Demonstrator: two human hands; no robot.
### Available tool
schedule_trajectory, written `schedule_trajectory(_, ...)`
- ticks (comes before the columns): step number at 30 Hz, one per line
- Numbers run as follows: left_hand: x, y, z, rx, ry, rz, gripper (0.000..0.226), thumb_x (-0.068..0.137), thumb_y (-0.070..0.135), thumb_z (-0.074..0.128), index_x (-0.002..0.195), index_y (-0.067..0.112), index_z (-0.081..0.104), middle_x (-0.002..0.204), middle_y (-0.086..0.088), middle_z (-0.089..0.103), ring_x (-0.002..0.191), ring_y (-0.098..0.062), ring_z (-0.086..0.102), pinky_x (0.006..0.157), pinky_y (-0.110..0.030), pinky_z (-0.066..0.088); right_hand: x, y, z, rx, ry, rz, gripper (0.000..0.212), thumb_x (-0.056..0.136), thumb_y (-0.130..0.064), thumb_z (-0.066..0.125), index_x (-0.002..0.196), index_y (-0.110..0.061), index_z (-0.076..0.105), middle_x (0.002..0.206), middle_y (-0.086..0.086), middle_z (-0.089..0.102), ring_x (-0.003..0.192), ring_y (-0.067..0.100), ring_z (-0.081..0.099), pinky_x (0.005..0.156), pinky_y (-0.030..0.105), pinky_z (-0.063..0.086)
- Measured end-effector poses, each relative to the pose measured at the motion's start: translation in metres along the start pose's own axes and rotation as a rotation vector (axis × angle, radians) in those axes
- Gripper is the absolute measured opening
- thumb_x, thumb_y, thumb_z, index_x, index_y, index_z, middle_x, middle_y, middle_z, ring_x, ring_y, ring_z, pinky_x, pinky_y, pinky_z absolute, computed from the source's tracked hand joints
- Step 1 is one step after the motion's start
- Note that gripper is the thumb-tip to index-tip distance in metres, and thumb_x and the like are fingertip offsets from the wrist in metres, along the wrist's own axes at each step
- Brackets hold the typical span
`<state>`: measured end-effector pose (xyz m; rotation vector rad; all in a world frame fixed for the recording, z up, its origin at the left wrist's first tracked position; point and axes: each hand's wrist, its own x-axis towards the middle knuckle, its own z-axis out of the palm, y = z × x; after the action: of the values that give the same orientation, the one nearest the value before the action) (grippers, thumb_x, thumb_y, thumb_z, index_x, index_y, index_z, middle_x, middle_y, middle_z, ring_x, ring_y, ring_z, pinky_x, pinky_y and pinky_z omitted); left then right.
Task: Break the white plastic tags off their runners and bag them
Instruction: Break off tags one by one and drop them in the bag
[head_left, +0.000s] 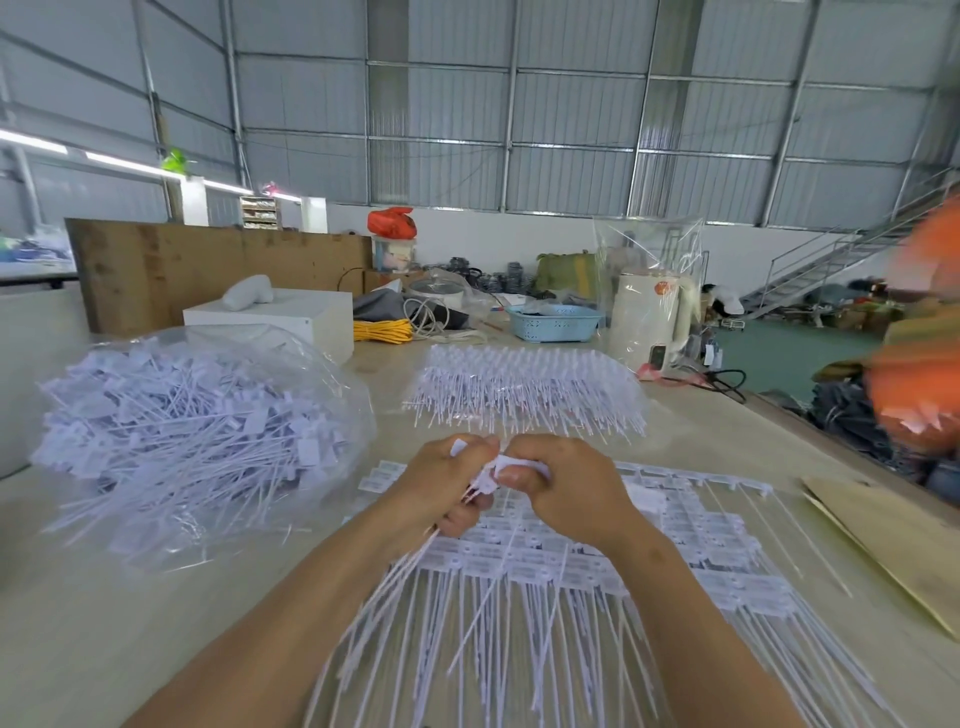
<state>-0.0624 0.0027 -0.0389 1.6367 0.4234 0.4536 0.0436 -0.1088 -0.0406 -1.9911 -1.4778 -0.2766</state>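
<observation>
Nearest, on pale table (130, 623): spread of white plastic tags on runners (545, 587), flag ends joined in rows, thin tails fanned toward camera; print on flags too blurred to read. Above the spread: left hand (441, 483), fingers curled round a bundle of loose tags (485, 480), tails trailing down past the palm; right hand (561, 488), thumb and fingers pinching a white flag at the bundle's top, touching the left hand. Left: clear plastic bag (332, 395), lying open, heaped with separated tags. Behind hands: second stack of tags on runners (524, 389). Farther back: blue perforated basket (553, 322), contents unclear; white box (291, 317); yellow cord coil (382, 331); cream appliance (649, 312) under clear wrap, red sticker illegible. Right edge: blurred orange sleeve (919, 332).
</observation>
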Motion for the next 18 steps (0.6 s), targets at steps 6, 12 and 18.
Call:
schedule_trajectory(6, -0.007, 0.027, -0.032, -0.065, -0.329, -0.218, 0.035, 0.084, 0.048, 0.055, 0.065, 0.018, 0.059, 0.052, -0.001, 0.052, 0.026, -0.004, 0.026, 0.027, -0.009, 0.022, -0.004, 0.022, -0.020, -0.094, 0.108, 0.155, 0.022, 0.096, -0.033, 0.049, 0.079, -0.021, 0.056, 0.073, -0.006, 0.050, 0.071, 0.016, 0.047, 0.060, 0.027, 0.033)
schedule_trajectory(12, -0.020, 0.048, -0.036, -0.474, -0.021, 0.175, 0.044, 0.076, 0.056, 0.047, 0.085, 0.014, 0.055, 0.064, -0.001, 0.057, 0.031, -0.001, 0.031, 0.029, -0.011, 0.026, 0.001, 0.018, -0.024, 0.259, 0.260, 0.182, 0.032, 0.092, -0.024, 0.055, 0.062, -0.018, 0.047, 0.059, -0.003, 0.041, 0.056, 0.014, 0.039, 0.057, 0.031, 0.031)
schedule_trajectory(18, -0.033, 0.086, -0.110, 0.072, 0.468, 0.311, 0.053, 0.071, 0.071, 0.054, 0.082, 0.019, 0.056, 0.062, 0.002, 0.062, 0.031, -0.004, 0.034, 0.030, -0.013, 0.027, 0.003, 0.015, -0.014, 0.191, 0.189, 0.142, 0.031, 0.092, -0.027, 0.057, 0.064, -0.020, 0.046, 0.058, -0.004, 0.041, 0.058, 0.016, 0.041, 0.058, 0.033, 0.033)
